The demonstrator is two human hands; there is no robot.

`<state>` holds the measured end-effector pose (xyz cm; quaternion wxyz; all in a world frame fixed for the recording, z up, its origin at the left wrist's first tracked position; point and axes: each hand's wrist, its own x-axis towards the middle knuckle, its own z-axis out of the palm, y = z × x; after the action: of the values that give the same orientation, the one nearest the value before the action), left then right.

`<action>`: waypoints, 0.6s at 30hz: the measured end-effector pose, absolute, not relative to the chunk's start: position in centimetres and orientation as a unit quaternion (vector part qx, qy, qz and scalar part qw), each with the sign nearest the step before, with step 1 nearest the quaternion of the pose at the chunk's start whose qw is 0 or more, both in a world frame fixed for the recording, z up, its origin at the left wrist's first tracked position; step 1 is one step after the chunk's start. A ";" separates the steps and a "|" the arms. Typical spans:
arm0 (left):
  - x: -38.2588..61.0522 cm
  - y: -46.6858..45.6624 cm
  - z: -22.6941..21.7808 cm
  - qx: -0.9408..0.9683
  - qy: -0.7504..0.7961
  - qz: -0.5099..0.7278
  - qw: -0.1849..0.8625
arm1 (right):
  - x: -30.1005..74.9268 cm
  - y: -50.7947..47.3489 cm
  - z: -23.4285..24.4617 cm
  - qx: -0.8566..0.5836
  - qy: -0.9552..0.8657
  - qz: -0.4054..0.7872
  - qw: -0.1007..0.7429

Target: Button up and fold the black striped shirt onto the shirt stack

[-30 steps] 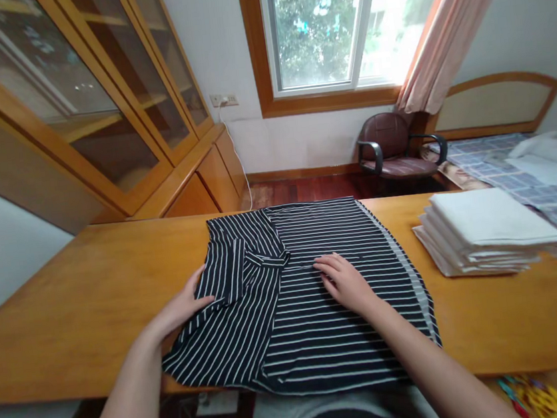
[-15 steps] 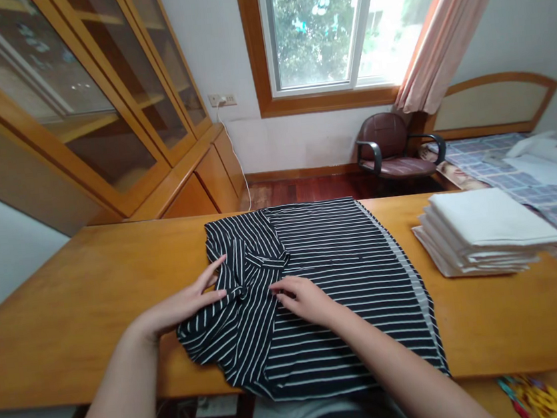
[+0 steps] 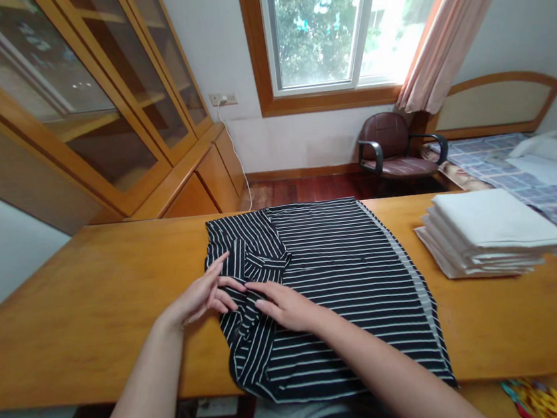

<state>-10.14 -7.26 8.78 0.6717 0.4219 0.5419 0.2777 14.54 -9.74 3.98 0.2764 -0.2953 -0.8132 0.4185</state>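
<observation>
A black shirt with white stripes (image 3: 346, 322) lies spread on the wooden table, its buttoned front facing up and its hem to the right. At the collar end, a sleeve is bunched and folded over the body. My left hand (image 3: 205, 294) rests against the bunched sleeve from the left, fingers spread apart. Close beside it, my right hand (image 3: 290, 308) has its thumb and fingers closed around a bit of the sleeve fabric. The fingertips of both hands nearly meet there. Part of the folded cloth is hidden under them.
On the table (image 3: 93, 304), a stack of folded white cloth-like sheets (image 3: 496, 228) stands right of the shirt. Beyond are a glass-door cabinet (image 3: 112, 120), an armchair (image 3: 389, 146) and a bed (image 3: 519, 161). A colourful bundle (image 3: 544, 397) lies below the table's front edge.
The sleeve fabric that stuck out at the lower left has been drawn in toward the shirt's middle. My left hand moved right with it; my right hand shifted left to the sleeve.
</observation>
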 end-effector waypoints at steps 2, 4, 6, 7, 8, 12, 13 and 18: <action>-10.2 -7.2 8.6 0.424 0.543 0.272 0.672 | 14.2 -9.7 4.0 -0.304 -0.819 0.408 0.265; -10.5 -7.0 8.2 0.436 0.557 0.270 0.653 | 13.9 -9.5 3.7 -0.320 -0.820 0.400 0.255; -11.2 -6.4 7.6 0.459 0.579 0.291 0.608 | 13.6 -9.3 3.2 -0.329 -0.819 0.397 0.251; -11.7 -5.9 7.2 0.473 0.594 0.309 0.572 | 13.4 -9.3 2.9 -0.329 -0.818 0.397 0.255; -12.4 -5.2 6.7 0.487 0.614 0.327 0.528 | 13.4 -9.3 2.7 -0.328 -0.817 0.395 0.261; -15.2 -1.7 4.6 0.485 0.744 0.342 0.307 | 13.5 -10.1 2.8 -0.322 -0.823 0.361 0.297; -15.8 -0.9 4.1 0.476 0.763 0.332 0.285 | 13.7 -10.4 3.0 -0.318 -0.829 0.347 0.301; -16.4 2.3 2.4 0.436 0.770 0.331 0.326 | 14.4 -12.4 4.2 -0.257 -0.885 0.252 0.295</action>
<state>-16.35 2.31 2.39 0.3264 0.4364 0.7704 0.3310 14.43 -12.41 4.20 0.2951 -0.2573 -0.8851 0.2518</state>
